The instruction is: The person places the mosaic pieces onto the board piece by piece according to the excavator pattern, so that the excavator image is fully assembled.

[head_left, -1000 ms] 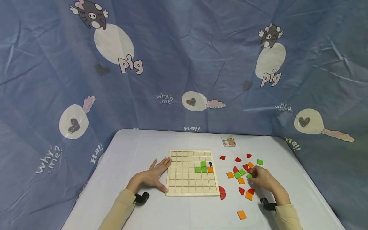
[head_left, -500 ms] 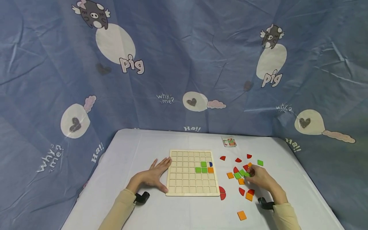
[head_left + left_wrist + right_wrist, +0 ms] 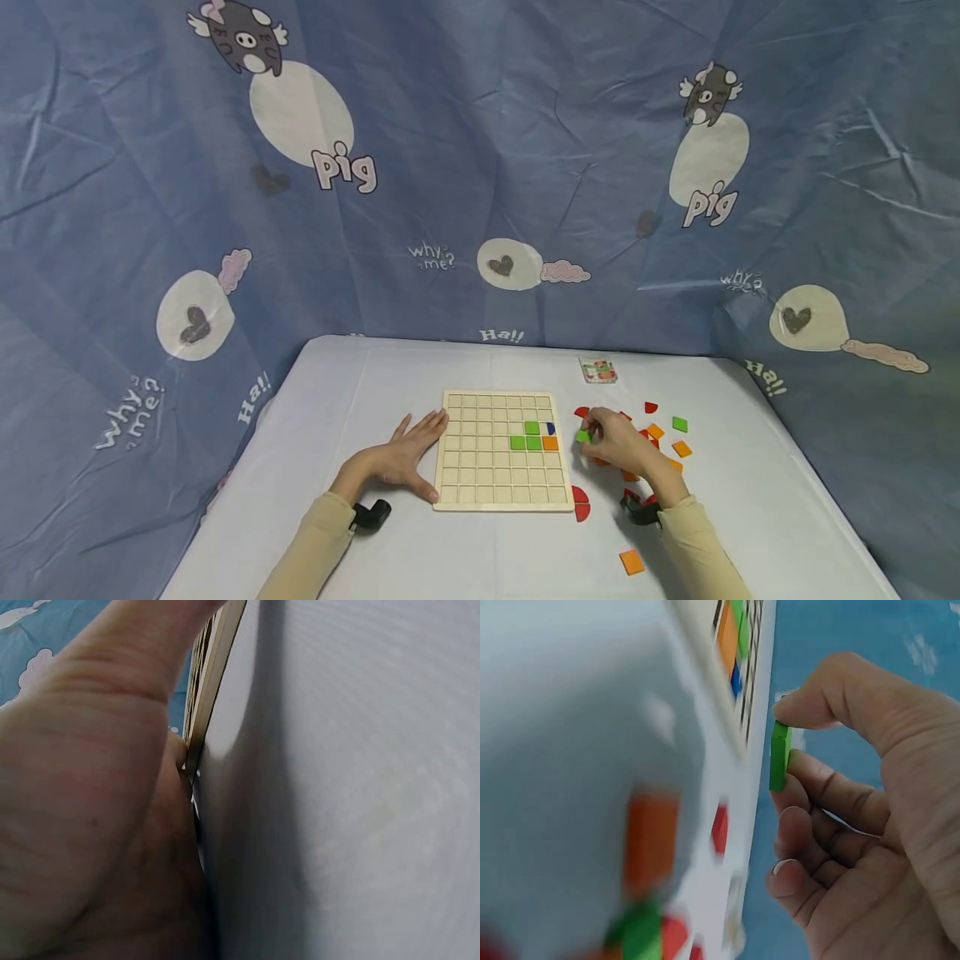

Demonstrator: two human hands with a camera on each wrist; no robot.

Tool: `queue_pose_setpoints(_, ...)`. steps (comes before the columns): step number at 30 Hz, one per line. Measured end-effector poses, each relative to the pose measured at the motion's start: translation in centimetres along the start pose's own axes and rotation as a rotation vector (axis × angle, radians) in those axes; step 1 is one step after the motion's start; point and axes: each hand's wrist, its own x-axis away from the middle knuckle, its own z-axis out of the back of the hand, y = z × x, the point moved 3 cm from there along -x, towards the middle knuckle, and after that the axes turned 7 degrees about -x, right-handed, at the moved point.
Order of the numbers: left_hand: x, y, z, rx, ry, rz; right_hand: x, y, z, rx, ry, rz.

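A green square tile (image 3: 779, 756) is pinched between the thumb and fingers of my right hand (image 3: 618, 442), held just off the right edge of a wooden grid board (image 3: 480, 475). My left hand (image 3: 397, 457) rests at the board's left edge, fingers spread straight, with fingertips and thumb touching the frame. Set in cells on the board's right side are several green tiles (image 3: 517, 443), one orange tile (image 3: 551, 443) and a blue rounded piece (image 3: 551, 428). In the left wrist view, the thumb (image 3: 82, 787) hides most of the board.
Loose red pieces (image 3: 581, 504), orange squares (image 3: 632, 562) and a green square (image 3: 679, 424) lie scattered right of the board, some hidden under the right arm. A small printed card (image 3: 597, 370) lies behind them. Blue patterned cloth (image 3: 480, 167) hangs around the table.
My right hand has picked the green tile from the loose pieces and carried it left towards the board. The left hand has stayed at the board's edge.
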Motion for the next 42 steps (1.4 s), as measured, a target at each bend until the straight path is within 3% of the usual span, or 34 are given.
queue_pose_setpoints(8, -0.1, 0.0, 0.0, 0.016, 0.002, 0.001, -3.0, -5.1, -3.6, 0.009, -0.074, 0.250)
queue_pose_setpoints(13, -0.2, -0.1, -0.1, 0.014, -0.001, -0.002, -4.4, -7.0, -5.7, 0.039, -0.136, 0.302)
queue_pose_setpoints(17, -0.2, -0.2, -0.2, 0.011, -0.007, -0.003, -5.0, -7.8, -7.1, 0.044, -0.193, 0.300)
queue_pose_setpoints(23, 0.0, -0.1, -0.1, 0.013, -0.001, -0.003, -5.5, -8.0, -8.2, 0.062, -0.209, 0.304)
queue_pose_setpoints(42, 0.2, -0.1, -0.2, 0.016, -0.001, -0.001, -5.6, -8.0, -8.5, 0.032, -0.243, 0.295)
